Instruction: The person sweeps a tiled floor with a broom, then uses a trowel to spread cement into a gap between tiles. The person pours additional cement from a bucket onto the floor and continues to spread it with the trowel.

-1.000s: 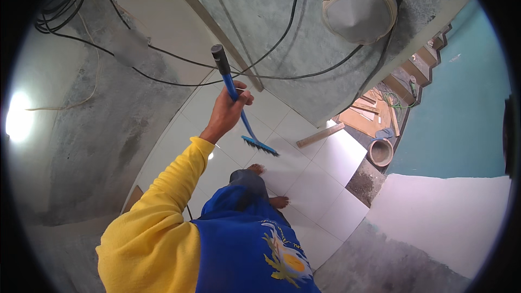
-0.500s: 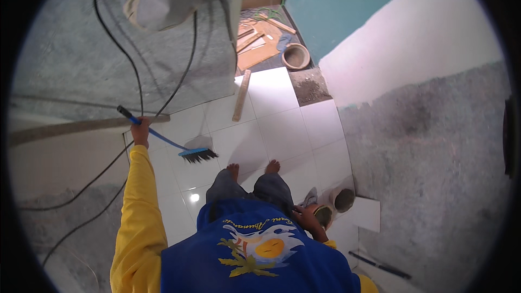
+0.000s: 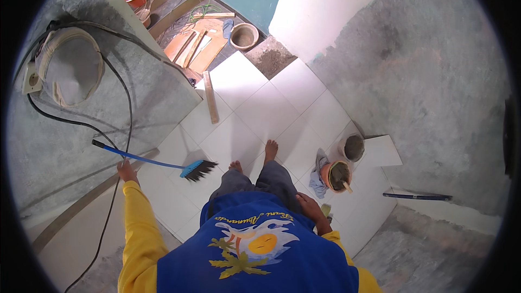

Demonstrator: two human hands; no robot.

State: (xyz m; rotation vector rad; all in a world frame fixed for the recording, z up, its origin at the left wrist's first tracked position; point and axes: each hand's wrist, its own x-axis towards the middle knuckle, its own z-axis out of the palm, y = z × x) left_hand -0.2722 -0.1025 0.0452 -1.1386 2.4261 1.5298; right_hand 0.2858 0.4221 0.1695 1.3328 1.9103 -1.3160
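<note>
A broom (image 3: 198,170) with a blue head and dark bristles leans at the left, its thin blue handle slanting toward the grey wall. Just below that handle is my left hand (image 3: 127,171), its fingers stretched toward the handle and seemingly apart from it. Against my dark trouser leg lies my right hand (image 3: 311,207), fingers flat and holding nothing visible. Beside it on the tiles is a small yellow-green thing (image 3: 325,210). Farther right stand an orange bucket (image 3: 337,175) of grey mortar with a wooden handle sticking out, a grey cloth (image 3: 319,173) and a pale bucket (image 3: 354,147).
White tiles (image 3: 255,97) cover the floor, with a wooden batten (image 3: 210,97) on them. Black cables (image 3: 130,103) hang along the left wall. Beyond are a round basin (image 3: 244,36), loose boards (image 3: 195,49) and steps (image 3: 168,0). A dark bar (image 3: 418,196) lies right.
The view has turned, bringing more of the steps and the right side into sight. My left hand, earlier around the broom handle, now appears below it and off it.
</note>
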